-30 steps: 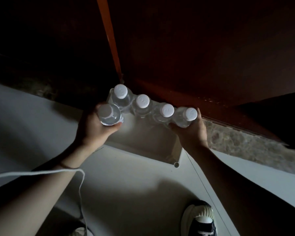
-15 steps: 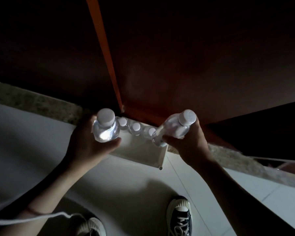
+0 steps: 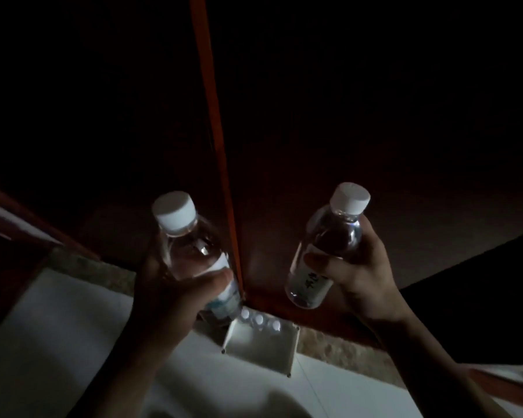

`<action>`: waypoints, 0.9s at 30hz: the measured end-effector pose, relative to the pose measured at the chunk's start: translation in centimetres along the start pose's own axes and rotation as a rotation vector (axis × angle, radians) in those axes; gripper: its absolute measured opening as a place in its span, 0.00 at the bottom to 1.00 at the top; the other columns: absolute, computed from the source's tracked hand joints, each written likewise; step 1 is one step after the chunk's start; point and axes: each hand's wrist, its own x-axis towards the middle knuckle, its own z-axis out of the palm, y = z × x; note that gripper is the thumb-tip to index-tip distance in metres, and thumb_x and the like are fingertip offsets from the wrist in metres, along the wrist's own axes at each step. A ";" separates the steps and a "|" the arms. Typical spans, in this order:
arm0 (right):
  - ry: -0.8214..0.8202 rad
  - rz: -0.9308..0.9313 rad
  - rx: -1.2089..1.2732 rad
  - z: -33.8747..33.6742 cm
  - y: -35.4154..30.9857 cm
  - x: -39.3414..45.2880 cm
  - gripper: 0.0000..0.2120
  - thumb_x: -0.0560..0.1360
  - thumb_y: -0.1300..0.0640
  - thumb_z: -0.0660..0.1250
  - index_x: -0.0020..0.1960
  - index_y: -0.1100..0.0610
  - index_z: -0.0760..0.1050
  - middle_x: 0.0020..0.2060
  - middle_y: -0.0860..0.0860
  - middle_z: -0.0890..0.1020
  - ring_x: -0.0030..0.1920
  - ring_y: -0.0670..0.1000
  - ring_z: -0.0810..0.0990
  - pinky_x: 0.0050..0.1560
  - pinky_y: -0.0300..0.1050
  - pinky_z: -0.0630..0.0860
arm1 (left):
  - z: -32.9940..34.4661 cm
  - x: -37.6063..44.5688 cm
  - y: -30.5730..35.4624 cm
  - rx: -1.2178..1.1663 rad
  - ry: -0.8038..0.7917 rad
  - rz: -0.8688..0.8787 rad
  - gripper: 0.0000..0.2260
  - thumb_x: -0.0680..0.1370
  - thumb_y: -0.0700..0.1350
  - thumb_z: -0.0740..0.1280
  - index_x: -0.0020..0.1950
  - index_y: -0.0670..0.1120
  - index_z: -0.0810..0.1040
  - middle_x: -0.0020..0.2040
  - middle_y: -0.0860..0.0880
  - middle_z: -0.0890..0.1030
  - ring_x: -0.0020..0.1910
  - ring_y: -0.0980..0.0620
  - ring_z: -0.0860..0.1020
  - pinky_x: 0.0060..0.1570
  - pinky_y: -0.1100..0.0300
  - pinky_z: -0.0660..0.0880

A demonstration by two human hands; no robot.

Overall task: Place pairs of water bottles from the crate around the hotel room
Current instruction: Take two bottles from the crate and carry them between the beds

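Fingers of left hand (image 3: 175, 300) & right hand (image 3: 366, 276) wrap 2 clear plastic bottles w/ ribbed white caps.

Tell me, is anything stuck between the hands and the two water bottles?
No. The left hand is wrapped right around one water bottle, and the right hand grips the other bottle, skin on plastic. Both are lifted well above the white crate, where three caps show.

Two clear, white-capped bottles, left bottle (image 3: 194, 260) and right bottle (image 3: 326, 251), held tilted above white crate (image 3: 263, 348) on floor, three caps (image 3: 258, 319) along its far edge.
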 end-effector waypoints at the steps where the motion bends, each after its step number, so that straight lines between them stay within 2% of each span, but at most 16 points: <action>1: -0.009 -0.012 -0.002 0.2 -1.9 0.0 0.20 0.65 0.73 0.69 0.54 0.67 0.69 0.42 0.54 0.79 0.41 0.51 0.80 0.41 0.44 0.78 | -0.1 -0.2 1.6 -0.033 -0.014 0.011 0.20 0.57 0.38 0.74 0.47 0.47 0.78 0.40 0.55 0.85 0.39 0.58 0.84 0.36 0.68 0.78; 3: -0.003 -0.057 0.011 0.8 -8.0 0.2 0.20 0.64 0.70 0.71 0.54 0.65 0.70 0.41 0.51 0.80 0.40 0.49 0.81 0.39 0.42 0.79 | -0.9 -0.1 7.2 -0.073 -0.019 0.069 0.20 0.54 0.44 0.75 0.45 0.52 0.79 0.40 0.51 0.85 0.40 0.53 0.84 0.36 0.62 0.80; 5: 0.024 -0.116 -0.009 1.4 -15.4 0.3 0.22 0.62 0.62 0.74 0.54 0.59 0.72 0.40 0.48 0.81 0.40 0.48 0.82 0.39 0.42 0.80 | -2.2 -0.3 14.4 -0.128 -0.022 0.101 0.20 0.54 0.48 0.74 0.46 0.57 0.80 0.41 0.49 0.85 0.42 0.51 0.84 0.37 0.61 0.80; 8: 0.009 -0.187 0.001 2.5 -24.9 0.3 0.21 0.61 0.54 0.73 0.53 0.52 0.74 0.39 0.48 0.82 0.40 0.51 0.82 0.40 0.46 0.81 | -3.4 -0.9 23.7 -0.179 -0.079 0.220 0.21 0.57 0.47 0.74 0.47 0.63 0.80 0.45 0.42 0.84 0.43 0.46 0.84 0.40 0.56 0.82; 10: -0.007 -0.243 0.023 3.3 -30.7 0.1 0.19 0.60 0.53 0.73 0.50 0.48 0.76 0.40 0.51 0.81 0.41 0.54 0.82 0.41 0.48 0.82 | -4.0 -1.1 29.2 -0.219 -0.085 0.291 0.21 0.58 0.47 0.75 0.49 0.61 0.80 0.47 0.39 0.83 0.44 0.42 0.84 0.42 0.51 0.82; 13: -0.023 -0.323 0.015 4.1 -38.1 -1.0 0.17 0.60 0.51 0.71 0.48 0.40 0.77 0.45 0.55 0.81 0.45 0.62 0.82 0.45 0.55 0.82 | -4.6 -2.0 35.8 -0.252 -0.059 0.367 0.25 0.59 0.47 0.75 0.56 0.52 0.77 0.49 0.43 0.84 0.45 0.42 0.84 0.40 0.54 0.82; 15: -0.017 -0.363 0.023 4.5 -42.4 -1.7 0.17 0.60 0.50 0.71 0.48 0.38 0.77 0.46 0.53 0.82 0.46 0.60 0.83 0.44 0.53 0.82 | -5.1 -2.5 39.5 -0.268 -0.050 0.412 0.25 0.59 0.49 0.74 0.56 0.52 0.77 0.50 0.46 0.85 0.45 0.44 0.85 0.39 0.55 0.81; 17: 0.002 -0.397 0.005 4.8 -45.5 -2.4 0.18 0.60 0.49 0.71 0.49 0.39 0.77 0.46 0.51 0.83 0.46 0.57 0.84 0.43 0.48 0.82 | -5.6 -2.9 42.5 -0.273 -0.074 0.451 0.21 0.60 0.50 0.74 0.52 0.54 0.79 0.50 0.46 0.85 0.43 0.46 0.85 0.39 0.55 0.80; 20: 0.032 -0.454 -0.015 5.5 -49.1 -3.6 0.18 0.60 0.49 0.73 0.49 0.42 0.77 0.45 0.51 0.83 0.45 0.56 0.84 0.43 0.48 0.82 | -6.5 -3.4 45.8 -0.303 -0.130 0.492 0.15 0.61 0.51 0.73 0.47 0.57 0.81 0.48 0.46 0.85 0.41 0.46 0.85 0.37 0.55 0.80; 24: 0.135 -0.501 -0.021 6.5 -51.8 -5.7 0.23 0.58 0.51 0.74 0.53 0.50 0.76 0.44 0.53 0.82 0.44 0.58 0.83 0.45 0.53 0.82 | -7.7 -3.6 48.7 -0.318 -0.241 0.539 0.14 0.62 0.51 0.73 0.48 0.54 0.80 0.47 0.44 0.84 0.39 0.47 0.84 0.36 0.55 0.80; 27: 0.252 -0.508 -0.057 6.7 -53.0 -7.5 0.24 0.58 0.51 0.75 0.53 0.52 0.75 0.45 0.55 0.82 0.44 0.59 0.83 0.46 0.56 0.82 | -7.8 -3.6 50.1 -0.332 -0.362 0.564 0.14 0.63 0.52 0.72 0.48 0.56 0.80 0.48 0.44 0.84 0.39 0.47 0.84 0.36 0.54 0.80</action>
